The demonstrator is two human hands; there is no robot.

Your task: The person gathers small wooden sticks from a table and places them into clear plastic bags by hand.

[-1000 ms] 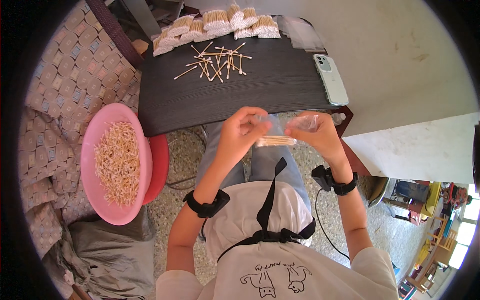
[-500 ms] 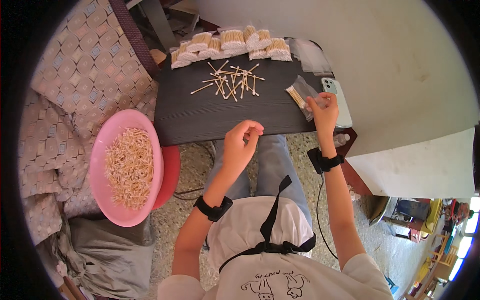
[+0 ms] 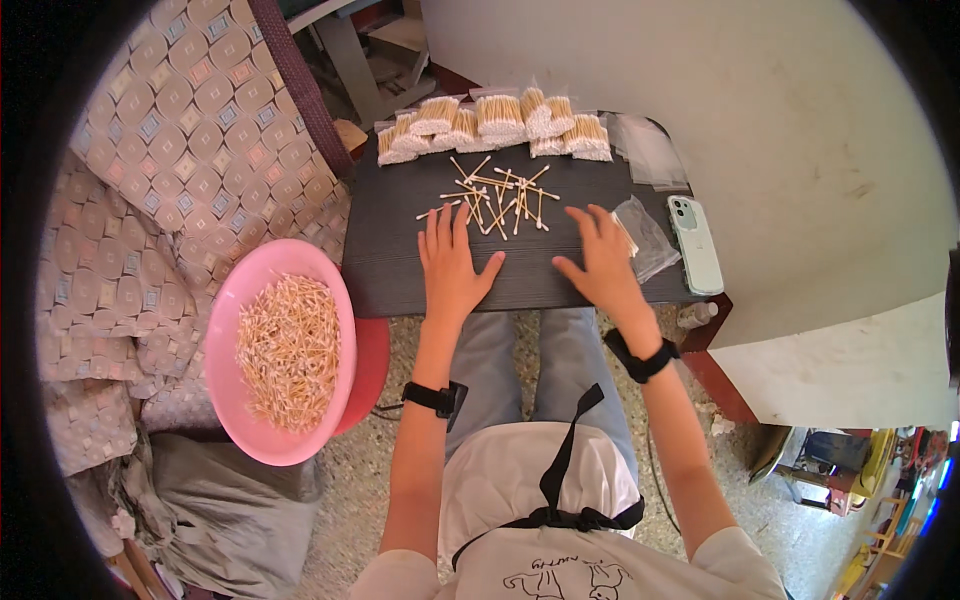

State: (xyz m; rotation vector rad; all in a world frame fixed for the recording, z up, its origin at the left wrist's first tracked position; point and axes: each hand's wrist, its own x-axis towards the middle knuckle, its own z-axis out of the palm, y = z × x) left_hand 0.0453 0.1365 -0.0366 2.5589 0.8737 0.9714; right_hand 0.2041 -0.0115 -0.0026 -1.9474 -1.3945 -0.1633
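Observation:
Loose cotton swabs [image 3: 503, 197] lie scattered in the middle of the black table [image 3: 390, 275]. My left hand [image 3: 452, 262] is spread palm down at the near left of them, its fingertips beside the leftmost swab. On the other side, my right hand [image 3: 603, 260] has its fingers apart and holds nothing. A clear plastic bag [image 3: 651, 240] lies just right of that hand, which partly hides the few swabs in it. Along the far edge stand several filled bags of swabs [image 3: 500, 118], some stacked on others.
A pink basin [image 3: 225, 380] full of loose swabs rests on a red stool [image 3: 370, 370] left of the table. Flat clear bags [image 3: 650, 150] lie at the far right corner. Below them is a pale green phone [image 3: 695, 245]. A wall [image 3: 800, 200] borders the right side.
My right hand has let go of the small bag of swabs and moved left. My left hand has opened and reached forward onto the table. The view has shifted slightly.

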